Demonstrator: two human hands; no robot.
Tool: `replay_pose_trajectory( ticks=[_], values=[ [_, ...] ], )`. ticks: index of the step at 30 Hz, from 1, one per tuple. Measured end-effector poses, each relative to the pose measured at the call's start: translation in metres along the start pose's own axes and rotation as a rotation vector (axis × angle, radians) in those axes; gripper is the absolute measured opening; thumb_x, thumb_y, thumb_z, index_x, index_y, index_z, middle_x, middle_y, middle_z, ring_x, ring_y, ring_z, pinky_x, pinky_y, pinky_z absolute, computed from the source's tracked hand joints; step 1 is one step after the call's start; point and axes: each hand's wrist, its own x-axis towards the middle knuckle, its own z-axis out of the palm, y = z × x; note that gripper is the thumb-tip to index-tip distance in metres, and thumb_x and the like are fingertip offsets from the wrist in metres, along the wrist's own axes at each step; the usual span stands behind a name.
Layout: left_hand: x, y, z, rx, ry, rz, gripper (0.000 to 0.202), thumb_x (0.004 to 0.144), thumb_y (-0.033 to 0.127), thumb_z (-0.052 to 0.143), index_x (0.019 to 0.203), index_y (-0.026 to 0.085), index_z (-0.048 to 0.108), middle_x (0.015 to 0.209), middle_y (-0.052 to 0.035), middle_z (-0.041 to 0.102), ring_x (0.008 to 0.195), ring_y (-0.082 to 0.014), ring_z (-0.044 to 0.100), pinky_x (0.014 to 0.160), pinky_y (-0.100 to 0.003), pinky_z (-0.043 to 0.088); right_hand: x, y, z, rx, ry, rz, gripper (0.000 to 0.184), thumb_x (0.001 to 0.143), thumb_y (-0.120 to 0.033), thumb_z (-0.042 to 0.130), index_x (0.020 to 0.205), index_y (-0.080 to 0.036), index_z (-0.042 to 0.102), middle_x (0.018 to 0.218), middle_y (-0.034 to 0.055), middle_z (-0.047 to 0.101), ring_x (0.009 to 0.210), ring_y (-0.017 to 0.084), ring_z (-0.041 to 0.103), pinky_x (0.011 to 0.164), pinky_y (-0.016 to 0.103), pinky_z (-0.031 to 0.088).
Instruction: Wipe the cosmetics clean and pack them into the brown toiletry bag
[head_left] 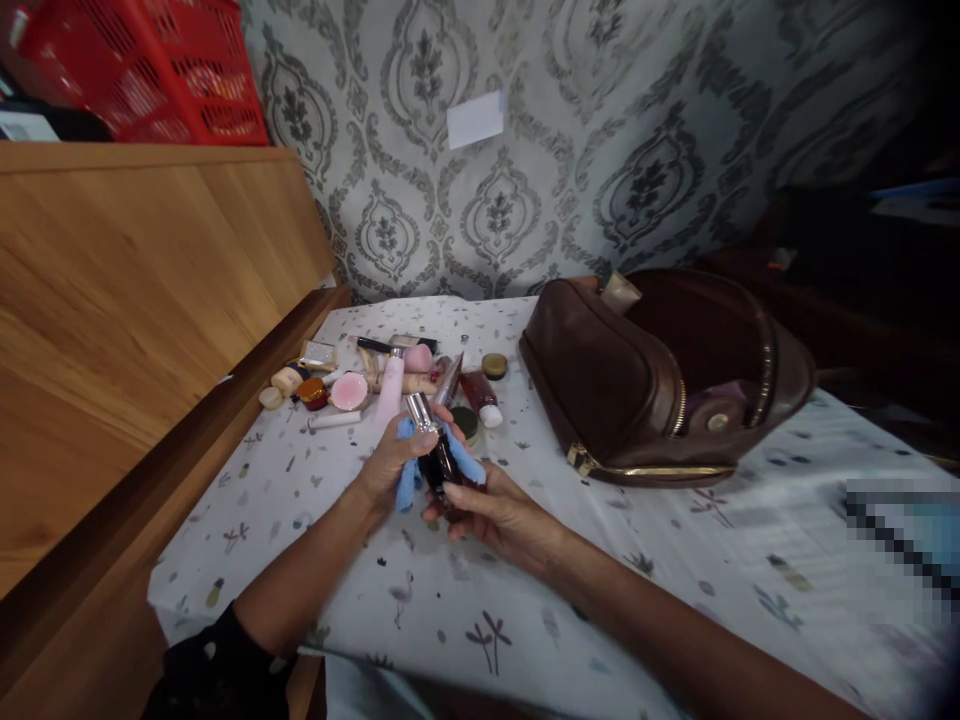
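1. A dark, glossy bottle (444, 462) with a silver cap (420, 408) is held above a table (300, 560) spread with white patterned cloth, between a person's two bare hands.
2. Its long axis slants: the cap end points away from the person and slightly left, while the base comes back toward the right palm.
3. The left hand (390, 460) is nearer the cap. Its grip is closed, thumb on the silver part, with a blue cloth (407, 485) bunched around the bottle.
4. The right hand (499, 512) is nearer the base. Its grip is curled around the lower end, thumb on top; the underside fingers are partly hidden.
5. Just beyond the hands lie a pink tube (390, 388) and a dark green round container (465, 424), among other cosmetics.
6. A brown bag (600, 380) stands unzipped to the right, well apart from the bottle.
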Motion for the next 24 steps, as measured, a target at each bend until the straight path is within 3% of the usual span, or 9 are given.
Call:
replay_pose_trajectory(
  ticks=[5, 9, 13, 18, 21, 24],
  values=[
    [-0.001, -0.004, 0.004, 0.054, -0.059, -0.046, 0.063, 0.063, 0.047, 0.086, 0.111, 0.017, 0.059, 0.090, -0.0065, 0.071, 0.056, -0.0123, 0.061, 0.039, -0.017, 0.039, -0.001, -0.003, 0.000, 0.042, 0.009, -0.057, 0.043, 0.068, -0.037, 0.087, 0.096, -0.014, 0.064, 0.081, 0.0035, 0.071, 0.073, 0.015, 0.071, 0.055, 0.019, 0.054],
    [-0.001, -0.009, 0.003, 0.111, -0.050, -0.060, 0.065, 0.059, 0.041, 0.089, 0.112, 0.017, 0.061, 0.087, -0.0038, 0.069, 0.059, -0.0101, 0.059, 0.047, -0.017, 0.042, -0.001, -0.006, 0.000, 0.021, 0.093, -0.087, 0.044, 0.065, -0.039, 0.088, 0.096, -0.014, 0.068, 0.082, 0.0050, 0.073, 0.077, 0.016, 0.072, 0.057, 0.019, 0.054],
    [-0.001, -0.005, 0.002, 0.120, -0.004, -0.056, 0.060, 0.061, 0.040, 0.088, 0.110, 0.017, 0.062, 0.085, -0.0041, 0.069, 0.066, -0.0133, 0.061, 0.054, -0.020, 0.047, -0.003, -0.015, -0.002, -0.173, 0.165, -0.070, 0.051, 0.063, -0.048, 0.087, 0.094, -0.013, 0.069, 0.083, 0.0057, 0.071, 0.076, 0.018, 0.069, 0.057, 0.024, 0.055],
    [0.000, 0.005, 0.002, 0.185, -0.006, -0.046, 0.051, 0.062, 0.032, 0.088, 0.105, 0.016, 0.065, 0.087, -0.0038, 0.068, 0.074, -0.0156, 0.064, 0.068, -0.024, 0.051, -0.006, -0.033, -0.007, -0.496, 0.378, -0.228, 0.043, 0.071, -0.056, 0.078, 0.078, -0.015, 0.067, 0.068, 0.0009, 0.060, 0.060, 0.011, 0.054, 0.045, 0.020, 0.039],
    [-0.001, 0.008, 0.002, 0.268, -0.083, -0.052, 0.044, 0.063, 0.027, 0.086, 0.101, 0.015, 0.068, 0.087, -0.0039, 0.067, 0.077, -0.0158, 0.062, 0.068, -0.023, 0.049, -0.008, -0.040, -0.007, -0.498, 0.421, -0.387, 0.041, 0.075, -0.054, 0.075, 0.090, -0.016, 0.069, 0.067, -0.0018, 0.055, 0.057, 0.009, 0.046, 0.046, 0.020, 0.034],
    [-0.002, 0.008, 0.006, 0.322, -0.243, -0.109, 0.041, 0.066, 0.026, 0.083, 0.103, 0.015, 0.069, 0.091, -0.0059, 0.067, 0.085, -0.0194, 0.062, 0.073, -0.025, 0.050, -0.009, -0.042, -0.004, -0.458, 0.330, -0.427, 0.046, 0.075, -0.053, 0.075, 0.101, -0.016, 0.068, 0.069, -0.0023, 0.056, 0.054, 0.007, 0.041, 0.046, 0.021, 0.031]
  ],
)
